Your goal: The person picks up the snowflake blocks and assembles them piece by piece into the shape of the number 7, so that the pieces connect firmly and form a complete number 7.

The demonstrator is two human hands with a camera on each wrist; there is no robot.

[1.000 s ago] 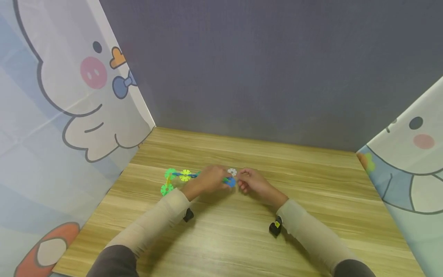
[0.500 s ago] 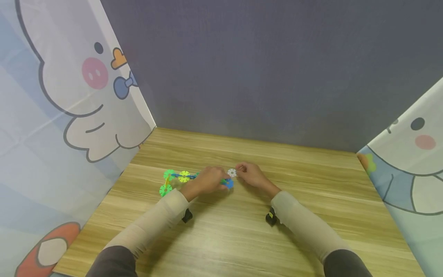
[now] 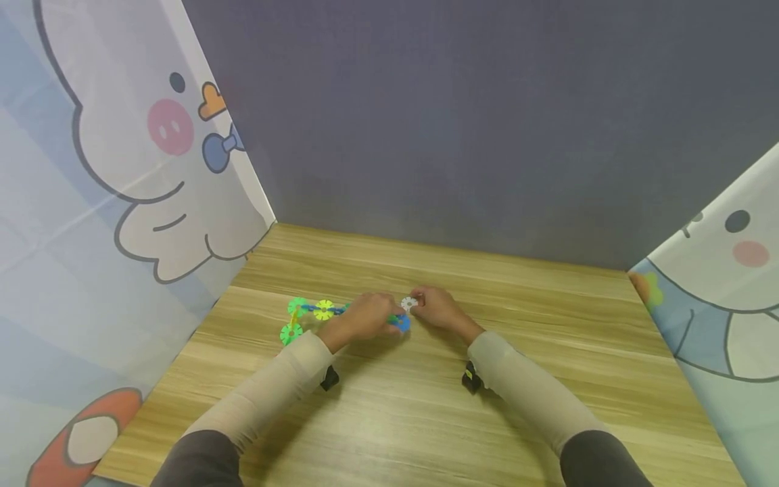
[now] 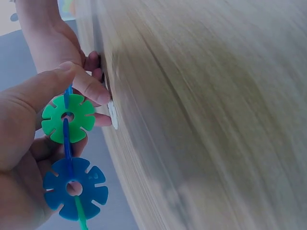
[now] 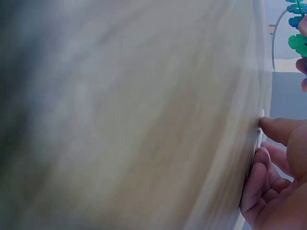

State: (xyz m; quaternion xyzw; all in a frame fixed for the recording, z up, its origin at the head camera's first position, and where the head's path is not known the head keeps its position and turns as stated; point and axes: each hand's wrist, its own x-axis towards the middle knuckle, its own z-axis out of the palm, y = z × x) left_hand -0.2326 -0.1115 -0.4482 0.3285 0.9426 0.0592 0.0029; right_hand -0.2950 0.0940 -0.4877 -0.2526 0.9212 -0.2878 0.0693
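My left hand [image 3: 368, 316] grips a chain of interlocking snowflake discs, its thumb and fingers around the right part. A green disc [image 4: 53, 118] and a blue disc [image 4: 58, 186] show close up in the left wrist view, slotted together by a disc seen edge-on. Leftward the chain runs past a yellow disc [image 3: 324, 310] and turns toward the front, ending in a green disc [image 3: 291, 333]. Another blue disc [image 3: 402, 323] forms the right end, beyond my left fingertips. My right hand [image 3: 441, 308] pinches a white snowflake disc [image 3: 408, 304] lying flat on the table; thumb and fingers are at its edge.
The wood-grain table [image 3: 389, 419] meets a grey panel [image 3: 426, 122] at the back. Printed cloth walls [image 3: 55, 284] stand on both sides. A black wrist camera [image 3: 471, 377] sits under the right forearm, another black camera [image 3: 330, 379] under the left.
My right hand has moved a little left and away from me, reaching the white disc with thumb and fingers. My left hand keeps its grip on the chain, nearly still.
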